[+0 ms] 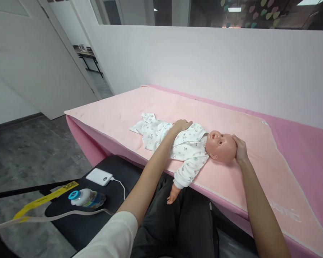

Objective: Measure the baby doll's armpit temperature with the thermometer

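A baby doll [222,147] lies on its back on the pink-covered table, its head toward the right. It wears a white patterned outfit [187,145] with long sleeves and legs. My left hand [182,125] rests across the doll's belly, fingers laid over the cloth toward the far side. Against the crown of the head, my right hand [241,149] is cupped, its fingers curved round the top. One of the doll's arms hangs over the near table edge, with its bare hand [173,194] above my lap.
A light pink cloth [118,111] covers much of the table over a darker pink one [309,150]. At the lower left, a black chair [118,166] bears a white power bank [99,176] with a cable and a blue-capped bottle [87,198]. A white wall stands behind.
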Tool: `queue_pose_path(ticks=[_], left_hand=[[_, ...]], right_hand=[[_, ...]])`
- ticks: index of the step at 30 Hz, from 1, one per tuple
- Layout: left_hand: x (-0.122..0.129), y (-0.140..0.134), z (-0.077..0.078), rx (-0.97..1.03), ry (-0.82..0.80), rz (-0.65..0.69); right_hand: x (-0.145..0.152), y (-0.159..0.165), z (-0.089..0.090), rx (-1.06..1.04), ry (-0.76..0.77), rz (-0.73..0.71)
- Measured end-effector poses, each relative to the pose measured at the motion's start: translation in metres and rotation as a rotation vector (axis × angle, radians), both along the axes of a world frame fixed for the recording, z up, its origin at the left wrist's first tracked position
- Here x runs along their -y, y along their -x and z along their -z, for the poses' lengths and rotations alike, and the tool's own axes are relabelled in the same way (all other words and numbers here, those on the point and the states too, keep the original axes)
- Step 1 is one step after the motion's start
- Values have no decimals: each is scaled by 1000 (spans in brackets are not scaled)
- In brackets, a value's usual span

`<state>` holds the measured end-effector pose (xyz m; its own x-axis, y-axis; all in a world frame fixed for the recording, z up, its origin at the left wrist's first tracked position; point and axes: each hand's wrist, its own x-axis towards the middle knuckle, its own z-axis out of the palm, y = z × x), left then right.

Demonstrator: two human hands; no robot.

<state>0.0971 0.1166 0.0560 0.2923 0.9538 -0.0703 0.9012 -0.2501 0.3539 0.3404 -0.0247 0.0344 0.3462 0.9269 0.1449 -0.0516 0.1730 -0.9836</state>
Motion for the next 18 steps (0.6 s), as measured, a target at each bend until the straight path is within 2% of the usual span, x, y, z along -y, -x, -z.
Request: queue_pose_path(ticks=[4,9,13,16,18], left_hand=[[3,0,-1,20,-7,4],[6,0,-2,13,-28,30],[9,0,-3,10,-33,20],[10,0,-4,13,-34,20],[9,-1,-4,9,-40,23]], right_hand=[[-8,-11,16,-131,46,49],[-18,-35,38,-147,64,135],[-19,-40,33,-194,-22,225],[-15,-29,21,-155,-109,181],[-10,-18,15,-119,-111,105]])
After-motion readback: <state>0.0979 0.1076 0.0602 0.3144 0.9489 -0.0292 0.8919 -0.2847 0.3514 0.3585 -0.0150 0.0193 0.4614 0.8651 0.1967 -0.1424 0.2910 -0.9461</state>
